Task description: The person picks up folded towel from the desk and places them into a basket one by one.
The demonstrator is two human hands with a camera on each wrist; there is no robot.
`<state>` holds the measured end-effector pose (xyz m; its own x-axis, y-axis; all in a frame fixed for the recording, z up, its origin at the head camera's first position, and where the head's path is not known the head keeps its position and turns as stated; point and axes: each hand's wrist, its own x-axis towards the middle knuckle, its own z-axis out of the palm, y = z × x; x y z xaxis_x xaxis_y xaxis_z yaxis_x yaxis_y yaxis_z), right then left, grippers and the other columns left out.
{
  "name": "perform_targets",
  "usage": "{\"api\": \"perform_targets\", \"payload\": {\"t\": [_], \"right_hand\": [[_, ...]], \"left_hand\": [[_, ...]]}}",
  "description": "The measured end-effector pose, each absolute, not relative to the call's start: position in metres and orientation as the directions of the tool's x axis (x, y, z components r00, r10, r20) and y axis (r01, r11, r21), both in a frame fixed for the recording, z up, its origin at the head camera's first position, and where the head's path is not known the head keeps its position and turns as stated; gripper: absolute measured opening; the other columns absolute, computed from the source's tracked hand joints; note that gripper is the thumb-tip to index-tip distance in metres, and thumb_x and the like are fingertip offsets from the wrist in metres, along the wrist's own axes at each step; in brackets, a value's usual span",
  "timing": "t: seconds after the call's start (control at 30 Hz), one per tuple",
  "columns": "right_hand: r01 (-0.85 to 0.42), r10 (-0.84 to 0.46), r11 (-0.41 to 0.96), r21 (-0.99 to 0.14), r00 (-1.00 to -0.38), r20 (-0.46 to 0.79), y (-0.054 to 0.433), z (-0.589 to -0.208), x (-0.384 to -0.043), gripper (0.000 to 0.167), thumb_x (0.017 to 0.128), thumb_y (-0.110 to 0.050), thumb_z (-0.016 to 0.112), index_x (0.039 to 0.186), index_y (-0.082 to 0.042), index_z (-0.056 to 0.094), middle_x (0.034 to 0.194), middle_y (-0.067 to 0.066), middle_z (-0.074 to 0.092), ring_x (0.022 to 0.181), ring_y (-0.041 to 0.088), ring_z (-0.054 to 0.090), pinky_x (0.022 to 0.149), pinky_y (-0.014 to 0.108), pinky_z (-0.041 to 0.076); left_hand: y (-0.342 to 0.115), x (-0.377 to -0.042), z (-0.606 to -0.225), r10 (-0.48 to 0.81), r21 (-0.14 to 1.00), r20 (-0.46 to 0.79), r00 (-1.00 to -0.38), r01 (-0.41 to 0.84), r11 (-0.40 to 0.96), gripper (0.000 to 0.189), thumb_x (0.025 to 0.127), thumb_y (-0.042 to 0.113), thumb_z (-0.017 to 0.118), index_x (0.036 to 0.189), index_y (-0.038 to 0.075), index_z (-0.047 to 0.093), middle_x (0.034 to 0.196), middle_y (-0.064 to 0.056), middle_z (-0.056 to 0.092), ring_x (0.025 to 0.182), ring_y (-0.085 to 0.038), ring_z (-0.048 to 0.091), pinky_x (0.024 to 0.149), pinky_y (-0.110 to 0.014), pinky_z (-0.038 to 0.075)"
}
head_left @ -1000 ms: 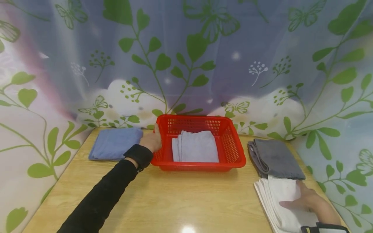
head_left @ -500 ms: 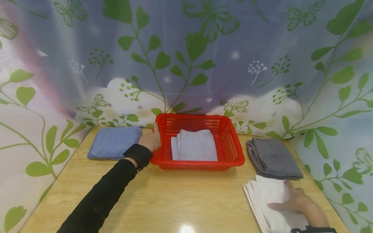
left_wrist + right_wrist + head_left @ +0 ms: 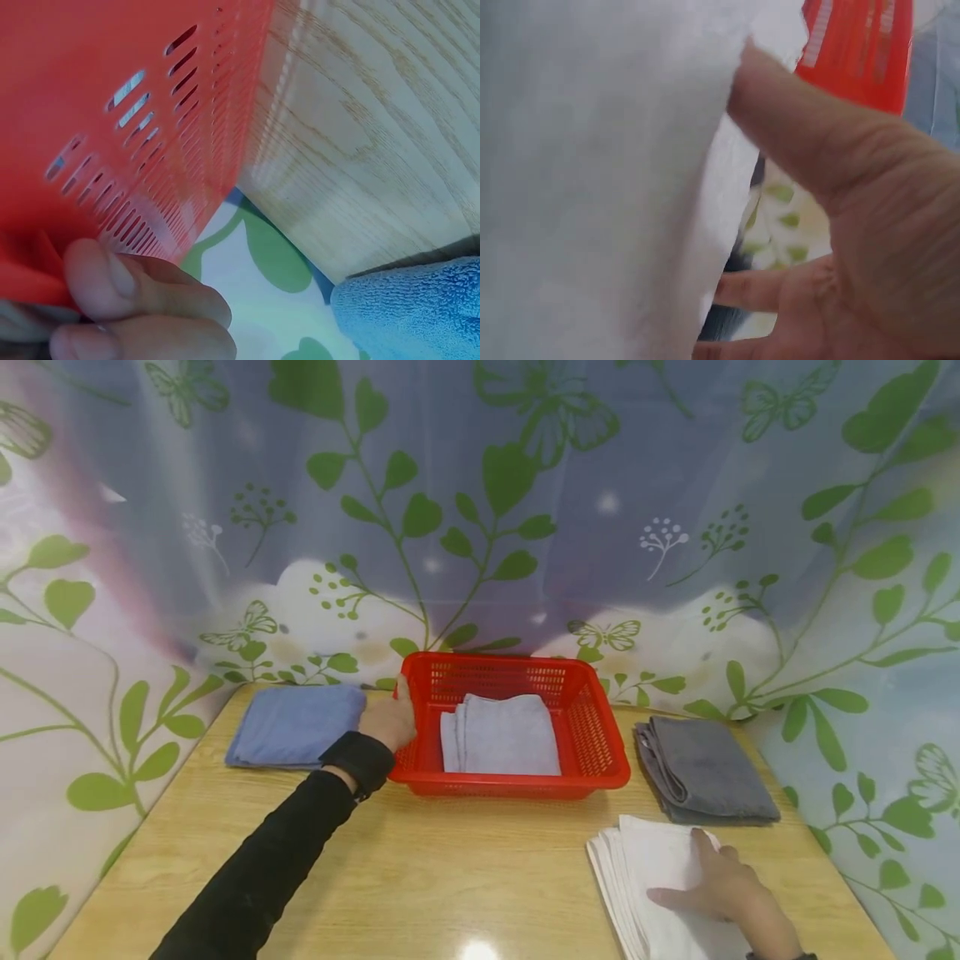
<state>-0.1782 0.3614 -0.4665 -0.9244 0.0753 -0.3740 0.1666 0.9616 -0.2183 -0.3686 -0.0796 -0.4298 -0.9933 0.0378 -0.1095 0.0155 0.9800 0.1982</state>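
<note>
My left hand (image 3: 388, 720) holds the left rim of a red perforated plastic basket (image 3: 510, 787); in the left wrist view its fingers (image 3: 150, 300) curl at the rim. A folded light grey towel (image 3: 510, 735) lies inside the basket. At the lower right, my right hand (image 3: 712, 885) grips a folded white towel (image 3: 645, 860) in several layers, thumb spread to the left and fingers toward its far edge. The right wrist view shows the white towel (image 3: 607, 180) large and blurred, with the thumb (image 3: 802, 120) and fingertips at its edge.
A folded blue towel (image 3: 292, 722) lies left of the basket, beside my left wrist. To the right of the basket is a folded dark grey towel (image 3: 708, 768), just beyond the white one. The wooden table (image 3: 450, 868) ends against a leaf-patterned curtain (image 3: 480, 527).
My right hand has moved left together with the white towel, away from the right edge and the dark grey towel. The left hand and basket have stayed in place.
</note>
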Motion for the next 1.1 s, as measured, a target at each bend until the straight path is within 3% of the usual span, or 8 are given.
{"api": "perform_targets", "payload": {"t": [0.27,0.6,0.77,0.97,1.1], "right_hand": [[0.157,0.082,0.972,-0.174,-0.923,-0.376,0.317,-0.463,-0.183,0.128,0.074,-0.076,0.071,0.150,0.016,0.025,0.137,0.053,0.034,0.119,0.074,0.041,0.094,0.075,0.044],[0.163,0.076,0.969,-0.184,-0.911,-0.406,0.283,-0.465,-0.187,0.129,0.074,-0.078,0.069,0.151,0.016,0.025,0.144,0.052,0.030,0.125,0.077,0.034,0.101,0.078,0.037],[0.149,0.047,0.964,-0.219,-0.909,-0.415,0.275,-0.466,-0.186,0.126,0.076,-0.077,0.069,0.153,0.013,0.025,0.146,0.051,0.028,0.126,0.076,0.034,0.102,0.080,0.034],[0.056,-0.058,0.950,-0.308,-0.936,-0.348,0.265,-0.460,-0.186,0.111,0.079,-0.065,0.075,0.154,0.005,0.032,0.141,0.043,0.043,0.121,0.057,0.055,0.101,0.069,0.044],[0.033,-0.104,0.934,-0.356,-0.928,-0.359,0.260,-0.456,-0.188,0.105,0.082,-0.063,0.073,0.154,0.002,0.034,0.148,0.046,0.037,0.131,0.060,0.047,0.106,0.070,0.040]], "left_hand": [[-0.080,-0.369,-0.430,0.046,0.212,-0.106,-0.993,0.023,0.977,0.088,0.094,0.015,0.061,0.162,0.000,0.007,0.073,-0.016,0.061,0.063,-0.030,0.061,0.065,-0.045,0.056],[-0.079,-0.368,-0.431,0.042,0.211,-0.096,-0.995,0.021,0.977,0.087,0.095,0.015,0.061,0.162,0.001,0.009,0.072,-0.015,0.059,0.062,-0.029,0.058,0.064,-0.044,0.056],[-0.079,-0.365,-0.433,0.040,0.205,-0.092,-0.995,0.020,0.979,0.086,0.095,0.015,0.061,0.162,0.001,0.009,0.077,-0.019,0.064,0.064,-0.030,0.061,0.069,-0.047,0.058],[-0.080,-0.367,-0.432,0.044,0.213,-0.076,-0.996,0.027,0.977,0.086,0.094,0.014,0.062,0.161,0.000,0.011,0.078,-0.020,0.066,0.064,-0.031,0.063,0.068,-0.047,0.058],[-0.080,-0.367,-0.429,0.043,0.228,-0.101,-0.994,0.019,0.973,0.086,0.095,0.014,0.061,0.162,0.001,0.009,0.077,-0.019,0.064,0.063,-0.029,0.062,0.065,-0.044,0.057]]}}
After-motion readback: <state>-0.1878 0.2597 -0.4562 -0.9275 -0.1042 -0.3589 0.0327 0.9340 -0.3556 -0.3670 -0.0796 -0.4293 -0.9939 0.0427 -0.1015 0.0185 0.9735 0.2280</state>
